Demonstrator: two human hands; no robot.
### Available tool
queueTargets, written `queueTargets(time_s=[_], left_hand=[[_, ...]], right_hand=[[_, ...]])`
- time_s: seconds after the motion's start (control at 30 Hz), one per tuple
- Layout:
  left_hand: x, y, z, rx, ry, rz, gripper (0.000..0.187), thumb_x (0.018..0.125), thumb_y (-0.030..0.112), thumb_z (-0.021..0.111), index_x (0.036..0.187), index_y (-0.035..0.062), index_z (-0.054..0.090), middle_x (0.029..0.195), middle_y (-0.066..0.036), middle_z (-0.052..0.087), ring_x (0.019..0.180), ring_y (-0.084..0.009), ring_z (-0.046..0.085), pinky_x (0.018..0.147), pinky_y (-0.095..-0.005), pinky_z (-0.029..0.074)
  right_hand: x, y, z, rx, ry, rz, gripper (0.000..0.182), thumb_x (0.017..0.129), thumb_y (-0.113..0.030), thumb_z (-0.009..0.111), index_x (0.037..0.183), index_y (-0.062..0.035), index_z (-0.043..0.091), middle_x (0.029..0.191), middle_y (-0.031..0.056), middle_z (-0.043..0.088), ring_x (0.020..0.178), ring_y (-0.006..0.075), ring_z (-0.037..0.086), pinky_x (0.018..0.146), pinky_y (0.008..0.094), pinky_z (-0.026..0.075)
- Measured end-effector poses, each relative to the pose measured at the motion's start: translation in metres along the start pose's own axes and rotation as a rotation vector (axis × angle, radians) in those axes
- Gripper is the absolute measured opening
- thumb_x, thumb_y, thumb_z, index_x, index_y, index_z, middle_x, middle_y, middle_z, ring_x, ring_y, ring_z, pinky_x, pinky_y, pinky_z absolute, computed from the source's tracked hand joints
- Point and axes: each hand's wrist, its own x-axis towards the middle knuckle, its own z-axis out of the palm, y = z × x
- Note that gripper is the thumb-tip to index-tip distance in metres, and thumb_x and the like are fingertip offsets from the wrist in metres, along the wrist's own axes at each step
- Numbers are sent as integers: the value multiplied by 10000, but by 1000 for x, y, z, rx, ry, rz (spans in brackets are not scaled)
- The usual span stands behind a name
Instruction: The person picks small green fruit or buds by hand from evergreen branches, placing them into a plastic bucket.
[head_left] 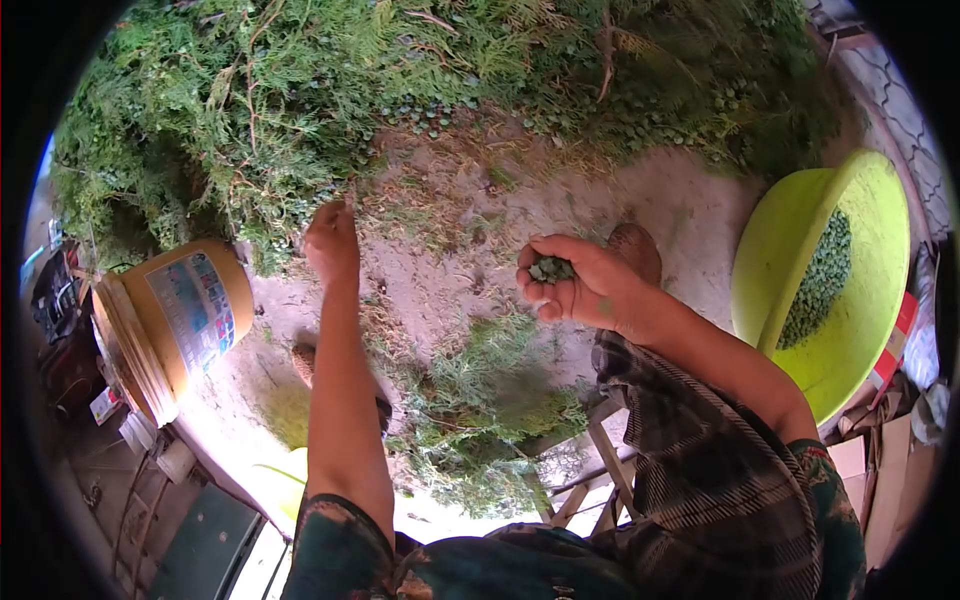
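My right hand [585, 285] is cupped palm up, its fingers curled round a small heap of green cones [551, 269]. To the left, my left hand [332, 240] is closed at the edge of the piled evergreen branches [290, 120]; whatever its fingers pinch is hidden. Clusters of the same bluish-green cones [430, 118] hang among the scaly foliage. At the right stands a yellow-green basin [757, 255] with many loose cones [820, 285] lying inside it, apart from my right hand.
A yellow bucket [215, 290] with a printed label is at the left. Cut sprigs [490, 400] lie near my lap, by a wooden frame [610, 455]. Brown plant litter [440, 190] covers part of the floor. Cardboard [885, 480] sits at the lower right.
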Motion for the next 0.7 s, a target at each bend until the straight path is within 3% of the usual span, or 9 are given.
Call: queueTargets(time_s=[0.07, 0.2, 0.37, 0.4, 0.43, 0.5, 0.53, 0.6, 0.7], left_hand=[[7, -2, 11, 133, -81, 28, 217, 784, 233, 647, 924, 70, 679, 867, -128, 679, 757, -272, 651, 667, -361, 506], [8, -1, 15, 194, -58, 6, 229, 775, 250, 635, 901, 63, 673, 851, -132, 676, 734, -302, 644, 669, -375, 506], [-8, 20, 7, -149, 5, 66, 151, 784, 134, 592, 893, 65, 669, 830, -114, 679, 713, -234, 652, 651, -334, 511], [-10, 24, 18, -236, 33, 237, 137, 779, 90, 600, 894, 67, 671, 840, -111, 677, 722, -201, 650, 644, -304, 512], [-18, 45, 18, -291, -36, 236, 138, 770, 77, 616, 895, 67, 672, 851, -116, 667, 708, -217, 642, 637, -303, 516], [-19, 57, 29, -213, -51, 362, 127, 764, 124, 642, 884, 106, 680, 863, -124, 645, 703, -261, 636, 630, -345, 521], [-19, 64, 35, -215, -51, 363, 127, 764, 124, 642, 884, 106, 680, 863, -124, 645, 703, -261, 636, 630, -345, 521], [-19, 76, 43, 158, -71, 298, 136, 753, 152, 664, 881, 109, 684, 861, -151, 639, 752, -303, 629, 662, -372, 510], [-17, 81, 50, 211, -94, 248, 137, 738, 196, 666, 862, 138, 681, 858, -166, 624, 767, -353, 611, 678, -422, 499]], right_hand=[[-2, 2, -4, -8, 50, -51, 213, 910, -241, 489, 877, -48, 573, 795, 87, 612, 657, 178, 599, 569, 333, 523], [0, -1, -12, 3, -9, 25, 208, 906, -242, 500, 890, -47, 570, 801, 78, 609, 671, 174, 603, 554, 334, 528], [-2, -1, -7, -130, 58, -21, 217, 901, -253, 510, 900, -44, 568, 809, 71, 605, 669, 163, 602, 556, 334, 536], [-2, -1, -7, -147, 74, -26, 220, 901, -255, 509, 902, -43, 567, 809, 69, 606, 670, 160, 602, 559, 334, 538], [-2, -2, -6, -164, 89, -32, 222, 901, -258, 508, 904, -43, 566, 810, 68, 606, 671, 157, 602, 562, 333, 540], [-2, -2, -6, -174, 92, -40, 221, 902, -257, 506, 906, -44, 565, 817, 68, 607, 675, 156, 602, 564, 331, 540], [-2, -2, -7, -181, 95, -46, 219, 902, -256, 504, 909, -45, 565, 824, 68, 607, 680, 155, 603, 566, 329, 540], [-4, -2, -6, -178, 109, -50, 218, 902, -255, 505, 906, -46, 566, 831, 69, 607, 680, 155, 603, 565, 330, 541], [-2, -5, -9, -170, 80, -54, 217, 901, -254, 506, 908, -47, 571, 845, 72, 608, 697, 160, 605, 601, 348, 545]])
